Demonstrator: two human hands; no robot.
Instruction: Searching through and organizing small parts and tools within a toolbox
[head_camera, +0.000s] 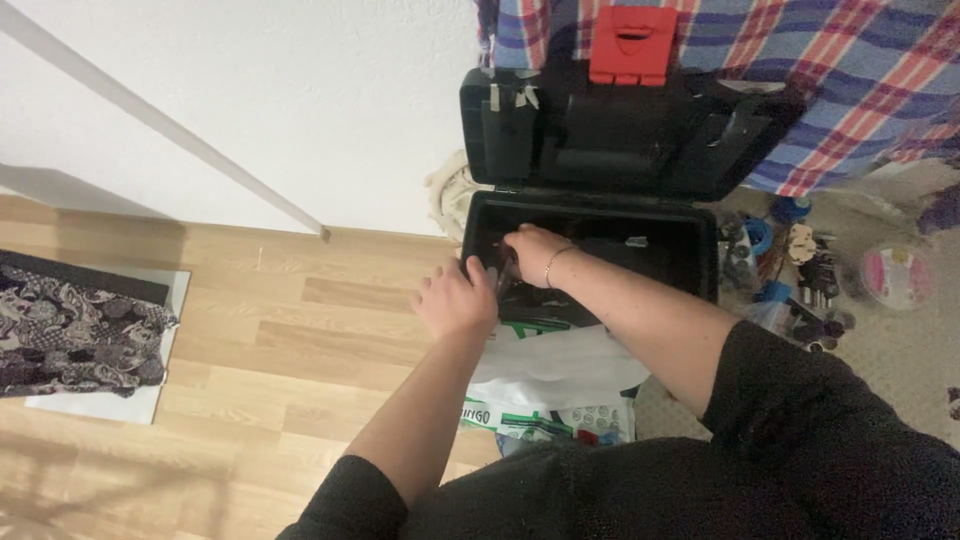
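— From the head view, where's the black toolbox (590, 240)?
— Straight ahead, lid up, long axis crosswise. The right hand (532, 250) reaches inside, grip hidden; the left hand (456, 298) curls on its near-left rim, holding nothing visible.

A light wooden floor (300, 340) carries everything. At its centre sits an open black toolbox (590, 240). At six o'clock from it lies a white plastic bag (560, 375). At three o'clock, small tools and parts (800, 280) are scattered. At nine o'clock rests a patterned dark cloth (75, 330).
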